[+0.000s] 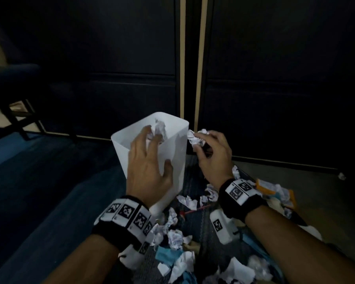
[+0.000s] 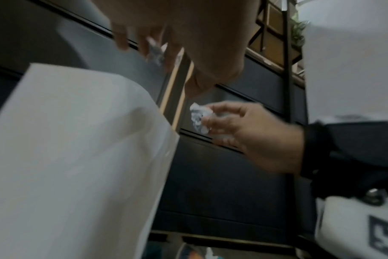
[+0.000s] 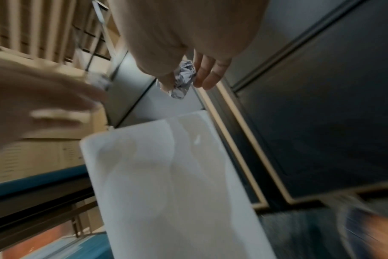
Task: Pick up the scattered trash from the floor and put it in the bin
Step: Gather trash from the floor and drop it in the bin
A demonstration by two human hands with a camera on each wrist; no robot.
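The floor of the white, rectangular, smooth-walled plastic bin is hidden by the left hand above it, so its contents cannot be made out, and its lower front is covered by that wrist. Both wrist views are blurred, and the fingers are only partly readable there. A crumpled ball of white printed paper is seen at the left fingertips, over the open mouth of the bin; the fingers are spread wide around it, and whether it is pinched or already loose cannot be told. A second crumpled ball of white printed paper is pinched between the thumb and curled fingers of the right hand, just beside the bin's right rim and outside it. The scattered trash pile of crumpled white paper scraps and blue wrappers is spread on the dark blue carpeted floor below and between the forearms, partly covered by them and cut off at the bottom edge. A lone white scrap lies well apart to the right, at the foot of the dark panelled cabinet behind the bin.
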